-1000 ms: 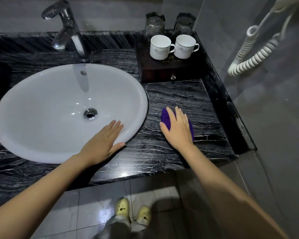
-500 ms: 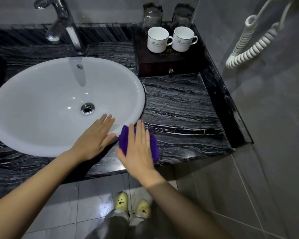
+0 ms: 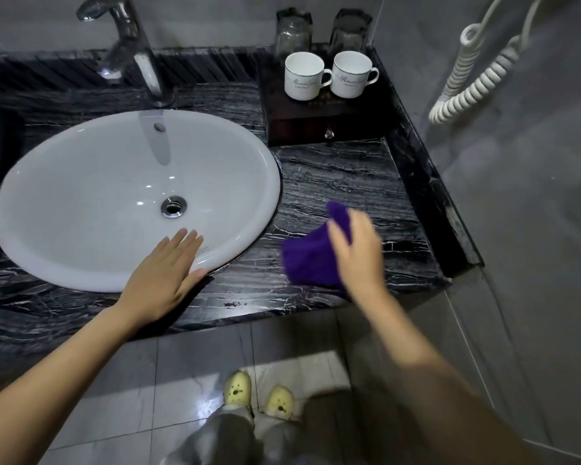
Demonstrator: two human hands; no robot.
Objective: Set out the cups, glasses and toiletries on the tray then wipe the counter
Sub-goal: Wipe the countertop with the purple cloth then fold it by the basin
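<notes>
Tabletop [image 3: 349,182]: black veined marble around a white sink [image 3: 81,196], grey wall behind.
Cloth [image 3: 311,260]: purple, on the tabletop right of the sink.
Right hand [image 3: 358,253]: blurred, gripping the cloth.
Left hand [image 3: 163,276]: flat, fingers spread on the sink rim, apart from the cloth.
Tray [image 3: 319,114]: dark, back right, carrying two white cups [image 3: 304,75] and two glasses [image 3: 292,33].

The folded cloth [image 3: 311,260] was deep purple. The stone counter [image 3: 349,177] was black with white veining, the oval basin [image 3: 91,203] plain white, two ceramic cups [image 3: 304,75] white with dark script, the wooden tray [image 3: 302,124] dark brown.
</notes>
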